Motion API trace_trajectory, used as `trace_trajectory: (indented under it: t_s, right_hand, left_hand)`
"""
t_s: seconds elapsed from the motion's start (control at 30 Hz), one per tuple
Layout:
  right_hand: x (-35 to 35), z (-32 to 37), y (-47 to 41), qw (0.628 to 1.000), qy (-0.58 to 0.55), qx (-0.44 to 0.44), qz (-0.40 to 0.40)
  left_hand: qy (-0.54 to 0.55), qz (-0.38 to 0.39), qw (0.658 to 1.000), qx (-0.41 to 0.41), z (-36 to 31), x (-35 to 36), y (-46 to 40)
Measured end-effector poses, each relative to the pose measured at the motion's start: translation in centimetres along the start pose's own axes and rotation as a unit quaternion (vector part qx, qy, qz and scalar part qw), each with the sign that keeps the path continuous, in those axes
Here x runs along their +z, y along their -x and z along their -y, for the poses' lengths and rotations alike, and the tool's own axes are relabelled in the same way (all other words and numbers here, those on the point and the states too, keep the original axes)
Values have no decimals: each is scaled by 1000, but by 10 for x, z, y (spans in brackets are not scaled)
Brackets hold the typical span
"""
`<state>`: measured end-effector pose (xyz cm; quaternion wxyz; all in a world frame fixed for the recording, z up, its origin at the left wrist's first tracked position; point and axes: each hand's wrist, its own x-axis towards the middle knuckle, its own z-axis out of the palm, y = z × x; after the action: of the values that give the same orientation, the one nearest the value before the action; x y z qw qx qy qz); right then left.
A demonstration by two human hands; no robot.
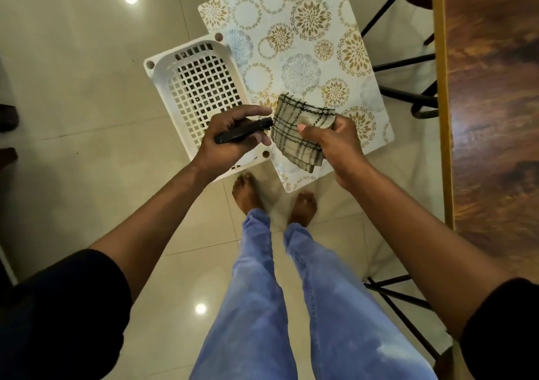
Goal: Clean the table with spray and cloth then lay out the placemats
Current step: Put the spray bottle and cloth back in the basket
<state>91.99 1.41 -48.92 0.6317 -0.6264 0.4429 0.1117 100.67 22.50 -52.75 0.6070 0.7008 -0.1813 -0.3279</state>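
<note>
Aiming the spray bottle (pixel 242 131) gripped in my left hand (pixel 230 137) at the cloth (pixel 297 134) pinched in my right hand (pixel 335 143), I stood above the placemat (pixel 306 44) and basket (pixel 201 94); wiping the desk (pixel 495 102), right of the placemat, came next, I judged.

One view only: a wide-angle camera worn on the head, aimed almost straight down. Both forearms enter from the lower corners and meet near centre, where the left hand (pixel 233 140) and right hand (pixel 335 146) sit close to the lens. The legs (pixel 291 292) run from 6 o'clock toward centre, feet on the tiled floor (pixel 87 88). A basket (pixel 201 88) and placemat (pixel 306 59) lie beyond the hands toward 12 o'clock. The table (pixel 495 117) edge fills the 3 o'clock side. Straight lines bow near the borders, probably lens distortion. No second view shares coverage.
</note>
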Motion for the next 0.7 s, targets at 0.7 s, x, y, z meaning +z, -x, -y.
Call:
trace_trajectory:
  t_s: [0.7]
  right_hand:
    - [-4,4,-6,999,23,-37,0]
  left_hand:
    - [-167,-6,986,-21,18,-16,28]
